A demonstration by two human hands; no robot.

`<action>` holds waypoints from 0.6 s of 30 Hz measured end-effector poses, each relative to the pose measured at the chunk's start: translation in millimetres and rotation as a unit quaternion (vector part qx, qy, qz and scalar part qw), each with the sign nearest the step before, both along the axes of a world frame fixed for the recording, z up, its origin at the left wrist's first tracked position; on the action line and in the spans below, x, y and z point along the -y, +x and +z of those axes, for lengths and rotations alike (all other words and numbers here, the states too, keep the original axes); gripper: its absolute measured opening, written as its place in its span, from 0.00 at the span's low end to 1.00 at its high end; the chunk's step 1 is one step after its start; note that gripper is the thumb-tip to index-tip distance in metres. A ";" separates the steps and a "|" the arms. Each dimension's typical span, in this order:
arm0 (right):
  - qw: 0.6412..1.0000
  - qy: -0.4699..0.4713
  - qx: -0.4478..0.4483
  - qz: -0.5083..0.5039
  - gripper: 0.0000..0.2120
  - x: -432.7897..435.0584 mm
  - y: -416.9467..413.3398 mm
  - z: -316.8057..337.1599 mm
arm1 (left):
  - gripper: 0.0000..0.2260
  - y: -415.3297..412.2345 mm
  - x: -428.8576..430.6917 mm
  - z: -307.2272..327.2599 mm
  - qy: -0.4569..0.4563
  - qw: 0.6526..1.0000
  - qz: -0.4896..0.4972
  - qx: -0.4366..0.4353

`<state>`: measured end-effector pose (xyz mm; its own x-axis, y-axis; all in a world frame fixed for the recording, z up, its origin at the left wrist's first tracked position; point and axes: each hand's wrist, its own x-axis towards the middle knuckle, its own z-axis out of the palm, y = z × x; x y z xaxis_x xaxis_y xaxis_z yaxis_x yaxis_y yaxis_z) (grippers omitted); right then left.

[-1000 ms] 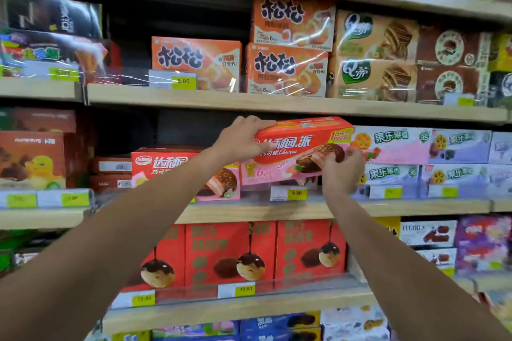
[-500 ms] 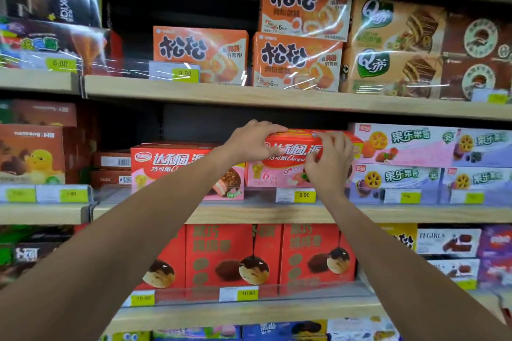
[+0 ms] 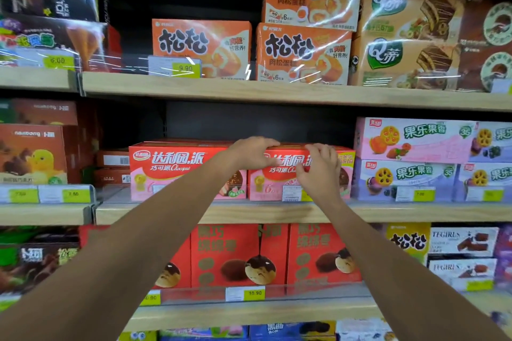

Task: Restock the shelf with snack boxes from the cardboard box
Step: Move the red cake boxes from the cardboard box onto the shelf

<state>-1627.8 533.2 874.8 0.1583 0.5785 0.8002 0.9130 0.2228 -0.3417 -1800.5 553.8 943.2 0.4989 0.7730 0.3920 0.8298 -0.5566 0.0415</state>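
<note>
The step in hand is, by my reading, the seating of one snack box: the red-and-pink chocolate pie box (image 3: 273, 188) stands on the middle shelf (image 3: 415, 212), at its front edge and a little right of the middle of the board. Both hands are on it. The left hand (image 3: 250, 152) grips the box's upper left corner, fingers curled over the top front edge. The right hand (image 3: 318, 171) lies against the front face with its fingertips bent onto the top edge, so it holds the box rather than merely touching it, though the thumb is hard to make out.

The box lies with its long axis running left to right, parallel to the shelf's front edge. Its broad printed face points out toward the aisle, the lettering upright. On its left it sits just beside, seemingly touching, a matching pie box (image 3: 177, 171). On its right it meets the stacked pink and purple fruit biscuit boxes (image 3: 410, 141). A price tag (image 3: 292, 192) on the shelf's clear lip covers part of its lower face.

The box looks square with its neighbour, so the next move calls for letting go with both hands and drawing them clear without dragging the box forward. After that comes another box from the cardboard box, which is out of view.
</note>
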 end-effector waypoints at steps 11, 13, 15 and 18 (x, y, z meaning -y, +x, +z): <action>0.998 -0.037 0.042 -0.011 0.28 -3.6 -61.7 -6.2 | 0.32 -98.3 13.5 -36.3 0.142 0.974 0.175 -0.006; 0.999 -0.032 0.036 -0.025 0.28 -4.0 -66.6 -9.2 | 0.32 -112.8 17.0 -48.6 0.181 0.962 0.207 0.001; 0.998 -0.034 0.038 -0.035 0.28 -4.4 -67.4 -10.0 | 0.30 -117.8 19.5 -55.5 0.201 0.957 0.210 0.010; 0.998 -0.035 0.037 -0.037 0.27 -6.7 -68.5 -9.0 | 0.29 -119.8 20.1 -53.2 0.193 0.960 0.203 0.009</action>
